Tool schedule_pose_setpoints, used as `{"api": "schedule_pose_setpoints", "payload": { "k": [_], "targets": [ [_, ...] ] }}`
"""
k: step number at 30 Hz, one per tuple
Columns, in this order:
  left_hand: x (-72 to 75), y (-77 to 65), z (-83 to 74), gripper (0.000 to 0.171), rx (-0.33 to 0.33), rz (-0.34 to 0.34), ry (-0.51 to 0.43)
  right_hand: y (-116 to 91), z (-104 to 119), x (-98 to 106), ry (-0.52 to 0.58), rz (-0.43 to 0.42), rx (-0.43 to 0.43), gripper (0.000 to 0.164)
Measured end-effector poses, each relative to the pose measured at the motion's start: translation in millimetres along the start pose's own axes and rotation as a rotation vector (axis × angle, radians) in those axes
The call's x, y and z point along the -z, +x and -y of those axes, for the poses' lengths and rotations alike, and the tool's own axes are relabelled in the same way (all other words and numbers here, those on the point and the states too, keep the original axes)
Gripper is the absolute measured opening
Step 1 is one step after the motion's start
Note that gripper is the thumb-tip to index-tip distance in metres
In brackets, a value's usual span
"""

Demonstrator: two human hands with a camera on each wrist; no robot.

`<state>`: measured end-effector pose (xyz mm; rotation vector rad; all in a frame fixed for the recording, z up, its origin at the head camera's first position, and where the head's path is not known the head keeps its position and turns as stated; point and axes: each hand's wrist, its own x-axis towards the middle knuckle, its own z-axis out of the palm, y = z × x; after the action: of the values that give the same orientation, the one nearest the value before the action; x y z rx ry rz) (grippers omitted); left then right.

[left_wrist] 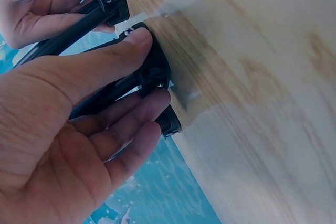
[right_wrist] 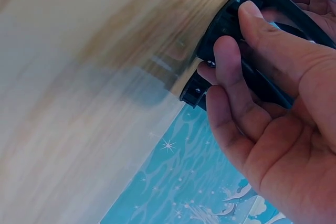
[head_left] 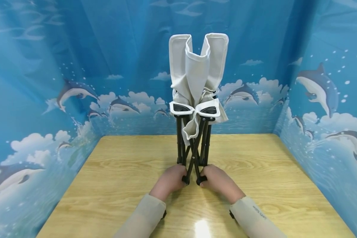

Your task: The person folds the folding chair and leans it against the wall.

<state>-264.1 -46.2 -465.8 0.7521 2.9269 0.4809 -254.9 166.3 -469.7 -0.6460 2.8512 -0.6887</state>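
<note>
A small folding chair stands upright on the table, with slack white fabric [head_left: 197,72] above and crossed black legs [head_left: 193,157] drawn close together. Around the near left leg's foot, my left hand [head_left: 172,178] has its fingers curled. The left wrist view shows that thumb on top of the black foot [left_wrist: 159,61] and the fingers beneath. My right hand [head_left: 218,180] grips the near right foot [head_left: 200,180] in the same manner. In the right wrist view, thumb and fingertips pinch the black foot cap [right_wrist: 223,27]. A narrow gap separates the two gripped feet.
The wooden table [head_left: 131,165] extends on both sides of the chair. Blue curtains [head_left: 122,49] printed with dolphins and clouds enclose its back and sides. White fabric corners with black inserts [head_left: 209,110] sit at the tops of the legs.
</note>
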Motion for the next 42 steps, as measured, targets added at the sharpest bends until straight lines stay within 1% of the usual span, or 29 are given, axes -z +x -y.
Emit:
{"api": "schedule_pose_setpoints", "payload": {
  "k": [5,9,14,20,25,29,33,42],
  "targets": [
    [1.5,1.4,-1.0,0.020,-0.001,-0.004,0.015,1.2,0.1,0.5,-0.002,-0.008,0.016,0.014],
    [2.6,2.4,-3.6,0.020,0.009,0.006,0.015,1.5,1.1,1.7,0.005,-0.007,0.006,0.012],
    [1.1,4.7,-4.8,0.021,0.017,0.010,0.030,1.1,3.0,2.4,0.021,-0.002,0.000,0.010],
    [-0.4,6.8,-6.8,0.022,0.024,0.002,0.033,2.1,2.0,0.6,0.017,-0.021,0.012,0.012],
    [-2.9,8.1,-7.3,0.022,0.034,0.018,0.044,3.5,1.3,-1.1,0.002,-0.022,0.004,0.012],
    [-4.0,8.1,-7.3,0.022,0.025,0.012,0.050,3.8,1.8,-1.6,-0.010,-0.019,0.002,0.013],
    [-4.7,8.5,-7.0,0.022,0.020,-0.001,0.058,3.6,2.6,-1.6,0.002,-0.015,0.008,0.015],
    [-3.9,9.9,-7.6,0.022,0.019,0.010,0.059,2.4,4.3,0.3,0.025,-0.015,-0.001,0.014]
  ]
}}
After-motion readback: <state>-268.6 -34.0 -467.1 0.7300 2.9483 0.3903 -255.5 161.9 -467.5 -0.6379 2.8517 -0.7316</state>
